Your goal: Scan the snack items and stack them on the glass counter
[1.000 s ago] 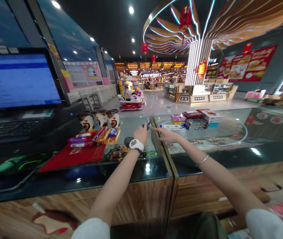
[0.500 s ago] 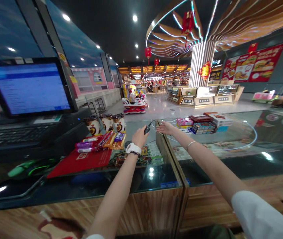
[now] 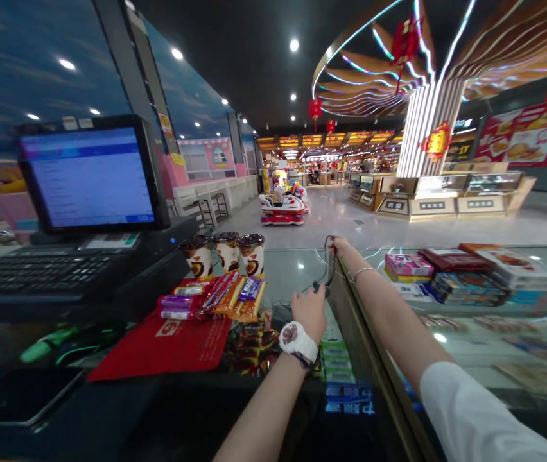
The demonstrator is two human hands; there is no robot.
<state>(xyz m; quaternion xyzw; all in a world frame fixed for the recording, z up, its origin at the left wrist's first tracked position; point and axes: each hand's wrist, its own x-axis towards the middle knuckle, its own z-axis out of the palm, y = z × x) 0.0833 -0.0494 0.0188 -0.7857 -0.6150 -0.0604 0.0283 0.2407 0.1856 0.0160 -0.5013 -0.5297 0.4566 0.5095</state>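
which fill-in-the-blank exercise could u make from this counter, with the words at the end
The white watch is on the ____ wrist.
The black cord loops up from the left hand to the ____ hand.
Behind the snack bars stand ____ cups.
The sheet under them is ____.
Missing words: left; right; three; red

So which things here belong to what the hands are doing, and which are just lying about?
In use:
small dark object, in the left hand
thin dark cord, at the fingers of the right hand

Apparently just lying about:
three cups
wrapped snack bars
red sheet
stacked packages
keyboard
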